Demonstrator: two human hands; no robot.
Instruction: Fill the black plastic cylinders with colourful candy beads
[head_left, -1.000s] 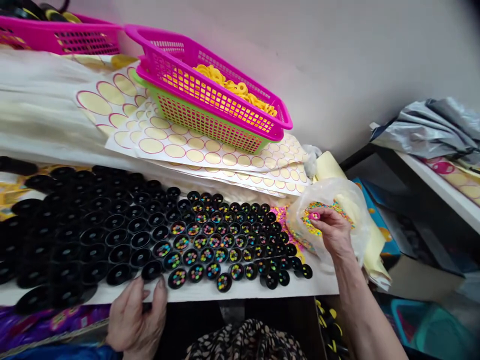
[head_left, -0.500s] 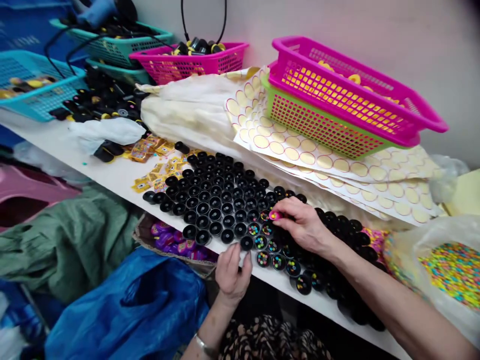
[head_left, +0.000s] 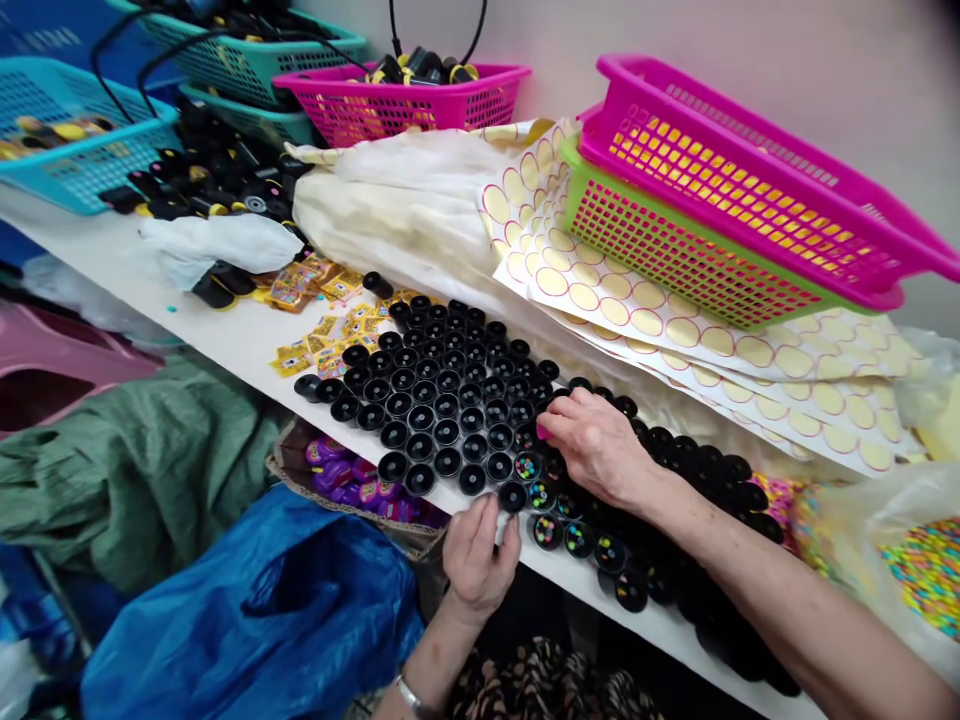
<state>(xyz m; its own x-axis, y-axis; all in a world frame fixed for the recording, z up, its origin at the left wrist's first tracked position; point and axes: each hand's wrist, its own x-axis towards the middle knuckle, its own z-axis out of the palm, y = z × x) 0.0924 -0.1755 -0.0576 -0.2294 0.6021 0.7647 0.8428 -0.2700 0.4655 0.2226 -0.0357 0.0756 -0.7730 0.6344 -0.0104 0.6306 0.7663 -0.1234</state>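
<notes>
Many small round black cups (head_left: 448,432) stand upright in packed rows on the white table. My left hand (head_left: 480,555) is at the table's front edge, its thumb and fingertips against the near side of one black cup (head_left: 512,497). Over the rows, my right hand (head_left: 600,445) pinches a small bright pink scoop-like piece (head_left: 541,430), mostly hidden by the fingers. Below that hand, several cups hold coloured candies (head_left: 527,465); the cups to the left show bare black insides.
A clear bag of coloured candies (head_left: 926,570) stands at the right. Behind lie sheets of round stickers (head_left: 645,322) beneath stacked pink (head_left: 720,190) and green baskets (head_left: 675,245). Yellow packets (head_left: 330,340) lie left of the cups; a box of purple items (head_left: 360,480) sits below the edge.
The view has shifted slightly. My right hand has turned more palm-down over the cups, and the candies seen in the pink piece are now out of sight. My left hand stays at the same cup.
</notes>
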